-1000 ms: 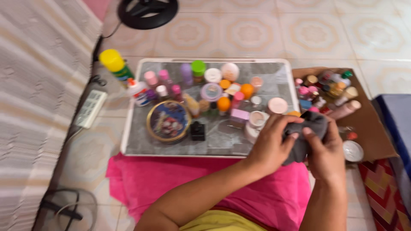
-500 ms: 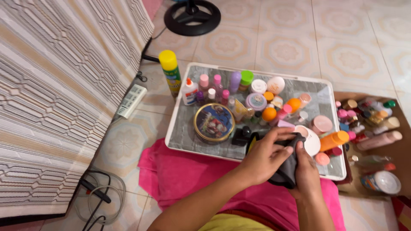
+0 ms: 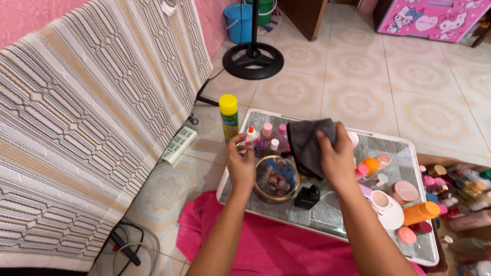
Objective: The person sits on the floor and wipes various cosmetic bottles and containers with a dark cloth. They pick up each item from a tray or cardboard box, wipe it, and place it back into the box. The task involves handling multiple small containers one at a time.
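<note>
Right hand (image 3: 335, 156): fingers closed on grey cloth (image 3: 307, 145) — held above the tray (image 3: 327, 217).
Left hand (image 3: 241, 162): pinching the white glue bottle (image 3: 250, 138) (orange cap).

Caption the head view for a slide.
Left hand grips a glue bottle; right hand holds a grey cloth.

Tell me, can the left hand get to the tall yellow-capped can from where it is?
Probably yes. The left hand holds the glue bottle, and the yellow-capped can stands just beyond it with nothing between. That grip is full, though.
</note>
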